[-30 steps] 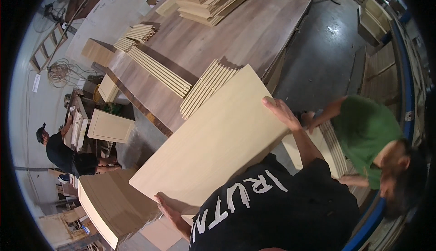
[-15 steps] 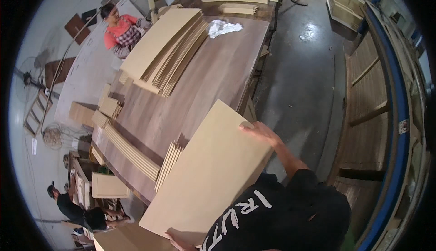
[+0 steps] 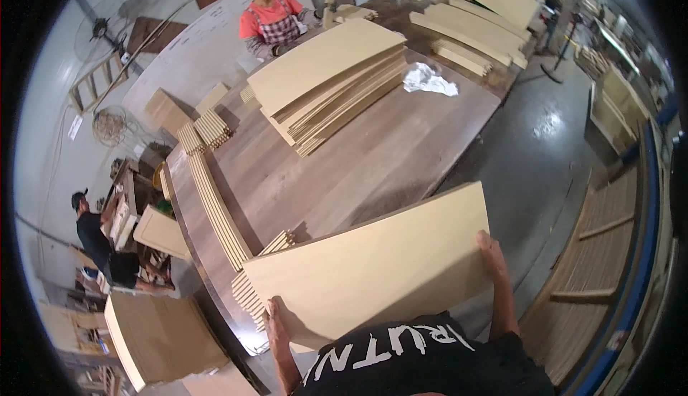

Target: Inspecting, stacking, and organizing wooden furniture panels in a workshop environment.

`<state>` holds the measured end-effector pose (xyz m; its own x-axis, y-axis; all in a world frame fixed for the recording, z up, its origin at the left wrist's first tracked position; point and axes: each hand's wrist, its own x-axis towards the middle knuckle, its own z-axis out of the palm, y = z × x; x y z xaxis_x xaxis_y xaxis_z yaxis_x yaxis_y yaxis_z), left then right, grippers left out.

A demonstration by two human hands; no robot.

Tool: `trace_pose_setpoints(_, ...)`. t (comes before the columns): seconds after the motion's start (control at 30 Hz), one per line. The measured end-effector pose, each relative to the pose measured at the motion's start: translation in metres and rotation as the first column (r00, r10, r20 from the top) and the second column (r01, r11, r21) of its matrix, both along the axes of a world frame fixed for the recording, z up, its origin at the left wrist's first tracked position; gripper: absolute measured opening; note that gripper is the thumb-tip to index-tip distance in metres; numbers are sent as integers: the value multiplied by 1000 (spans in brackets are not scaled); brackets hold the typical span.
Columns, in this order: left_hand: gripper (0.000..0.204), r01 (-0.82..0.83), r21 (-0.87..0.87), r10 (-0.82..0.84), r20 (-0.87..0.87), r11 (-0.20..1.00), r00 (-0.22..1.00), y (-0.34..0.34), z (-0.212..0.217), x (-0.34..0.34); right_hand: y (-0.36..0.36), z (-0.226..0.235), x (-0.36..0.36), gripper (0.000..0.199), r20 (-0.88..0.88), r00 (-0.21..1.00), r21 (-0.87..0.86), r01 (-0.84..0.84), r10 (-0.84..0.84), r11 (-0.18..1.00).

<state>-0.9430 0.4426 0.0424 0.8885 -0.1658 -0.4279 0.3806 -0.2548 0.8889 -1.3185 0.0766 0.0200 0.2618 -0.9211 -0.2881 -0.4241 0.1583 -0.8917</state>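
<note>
A large pale tan board (image 3: 373,263) is held up in front of me, long side across, at the near edge of the table. My left hand (image 3: 275,324) is closed on its lower left end, with the thumb on the near face. At the opposite end my right hand (image 3: 491,254) grips the right edge; its fingers behind the board are hidden. Grooved tan strips (image 3: 251,297) lie just beyond the board's left end. Farther across the wood-grain table (image 3: 301,199) stands a stack of similar boards (image 3: 330,73).
Long strips (image 3: 217,210) run along the table's left side. A white cloth (image 3: 430,80) lies right of the stack. Across the table stands a person in a checked apron (image 3: 276,23); another works at far left. A cardboard box (image 3: 168,335) stands at lower left.
The board has turned from a steep slant to lying more across my front, its right end swinging lower and rightward. My view has swung too, and both hands stay on the board.
</note>
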Motion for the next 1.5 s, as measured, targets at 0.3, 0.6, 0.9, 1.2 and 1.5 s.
trace_pose_setpoints(0.3,67,-7,214,-29,164,977,986,-102,-46,-4,-146,-11,4,67,-17,999,126,-38,41,991)
trace_pose_setpoints(0.6,53,96,380,-239,351,920,905,-319,7,-29,-401,8,47,51,49,983,217,-185,179,958)
trace_pose_setpoints(0.9,57,43,202,-105,306,978,946,-375,98,127,-535,110,223,74,288,889,53,-386,356,921)
trace_pose_setpoints(1.2,69,307,535,-600,780,787,178,-432,181,335,-634,226,425,81,123,572,-187,-789,811,585)
trace_pose_setpoints(1.5,49,103,162,-131,177,982,976,-533,109,368,-690,96,503,73,-108,582,-386,-772,806,505)
